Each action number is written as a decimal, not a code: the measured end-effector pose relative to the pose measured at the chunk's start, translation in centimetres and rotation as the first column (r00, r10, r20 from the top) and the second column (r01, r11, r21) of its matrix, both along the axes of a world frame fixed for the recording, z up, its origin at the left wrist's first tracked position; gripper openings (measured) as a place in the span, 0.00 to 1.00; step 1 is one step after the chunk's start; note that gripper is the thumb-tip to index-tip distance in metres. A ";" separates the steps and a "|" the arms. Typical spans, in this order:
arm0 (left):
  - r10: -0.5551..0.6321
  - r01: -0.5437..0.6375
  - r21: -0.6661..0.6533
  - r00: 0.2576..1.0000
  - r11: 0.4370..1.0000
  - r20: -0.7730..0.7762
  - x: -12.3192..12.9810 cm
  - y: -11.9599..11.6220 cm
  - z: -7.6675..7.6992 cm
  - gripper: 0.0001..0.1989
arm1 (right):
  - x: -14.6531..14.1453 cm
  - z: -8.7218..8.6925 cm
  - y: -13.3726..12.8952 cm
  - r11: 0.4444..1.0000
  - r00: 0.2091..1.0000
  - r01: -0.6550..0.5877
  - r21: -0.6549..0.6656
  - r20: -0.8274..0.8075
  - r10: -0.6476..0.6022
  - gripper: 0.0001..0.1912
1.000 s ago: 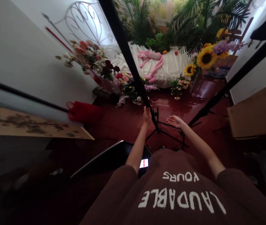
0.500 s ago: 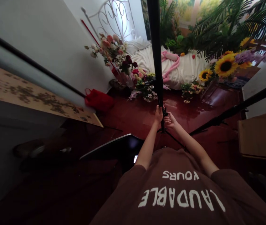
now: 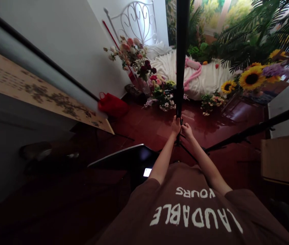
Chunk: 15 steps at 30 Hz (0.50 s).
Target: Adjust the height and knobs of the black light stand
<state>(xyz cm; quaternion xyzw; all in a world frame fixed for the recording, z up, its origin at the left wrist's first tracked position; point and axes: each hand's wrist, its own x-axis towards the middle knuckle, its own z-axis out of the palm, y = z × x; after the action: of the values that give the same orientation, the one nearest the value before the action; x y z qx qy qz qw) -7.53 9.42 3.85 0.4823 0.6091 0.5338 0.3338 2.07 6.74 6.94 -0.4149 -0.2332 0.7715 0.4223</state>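
Observation:
A black stand pole (image 3: 181, 64) rises upright in front of me, with short legs spreading near the red floor. My left hand (image 3: 176, 126) is closed around its lower section. Just to the right, my right hand (image 3: 187, 130) has its fingers pinched together at a small dark knob (image 3: 181, 120) on the side of the pole. The fingertips partly hide where they meet the knob.
A second black pole (image 3: 256, 128) slants in from the right, near a cardboard box (image 3: 284, 158). Left stand a dark screen (image 3: 124, 158), a scroll panel (image 3: 57, 102) and a red bag (image 3: 112, 104). Flowers (image 3: 159, 92) and a cloth-covered bed (image 3: 208, 73) lie ahead.
The view has turned slightly left, so the room sits further right. My left hand keeps its hold on the pole. My right hand's fingers have shifted at the knob.

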 end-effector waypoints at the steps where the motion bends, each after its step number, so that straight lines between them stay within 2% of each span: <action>1: -0.002 0.002 0.001 1.000 1.000 -0.003 0.0 0.0 0.0 0.29 | 0.3 0.2 -0.1 0.991 0.975 0.023 0.133 0.216 -0.051 0.17; 2: -0.004 0.004 0.001 1.000 1.000 -0.006 0.1 -0.1 0.0 0.29 | 0.8 0.5 -0.2 0.960 0.888 -0.016 0.278 0.446 -0.114 0.14; 3: -0.007 0.007 0.000 1.000 1.000 -0.011 0.1 -0.1 -0.1 0.28 | 1.2 0.8 -0.2 0.912 0.752 -0.119 0.392 0.635 -0.175 0.12; 4: -0.010 0.010 0.001 1.000 1.000 -0.015 0.1 -0.1 -0.1 0.28 | 1.7 1.2 -0.1 0.857 0.618 -0.240 0.457 0.753 -0.228 0.10; 5: -0.012 0.012 0.007 1.000 1.000 -0.020 0.1 -0.1 -0.2 0.28 | 2.1 1.6 0.1 0.806 0.535 -0.333 0.490 0.802 -0.266 0.09; 6: -0.012 0.012 0.017 1.000 1.000 -0.022 0.2 0.0 -0.3 0.28 | 2.3 2.2 0.4 0.756 0.505 -0.378 0.535 0.803 -0.316 0.09; 8: -0.006 0.007 0.037 1.000 0.999 -0.019 0.2 0.1 -0.4 0.28 | 2.4 3.9 1.2 0.638 0.546 -0.358 0.682 0.707 -0.450 0.16; 11: 0.020 -0.019 0.039 1.000 0.999 -0.009 0.3 0.3 -0.6 0.27 | 1.2 8.2 2.6 0.384 0.644 -0.309 0.870 0.488 -0.589 0.34; 13: 0.031 -0.031 0.027 1.000 0.999 -0.003 0.2 0.3 -0.7 0.26 | -0.2 11.5 3.5 0.229 0.668 -0.385 0.894 0.441 -0.600 0.40; 15: 0.013 -0.013 0.028 1.000 1.000 0.003 0.0 0.1 -0.6 0.26 | -1.7 14.0 4.3 0.143 0.651 -0.463 0.875 0.445 -0.614 0.41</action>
<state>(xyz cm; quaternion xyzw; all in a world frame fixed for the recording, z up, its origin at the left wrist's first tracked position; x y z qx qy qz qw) -7.55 9.54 3.22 0.4821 0.6044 0.5449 0.3245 0.41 11.00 20.98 -0.3201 -0.8003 0.1397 0.4874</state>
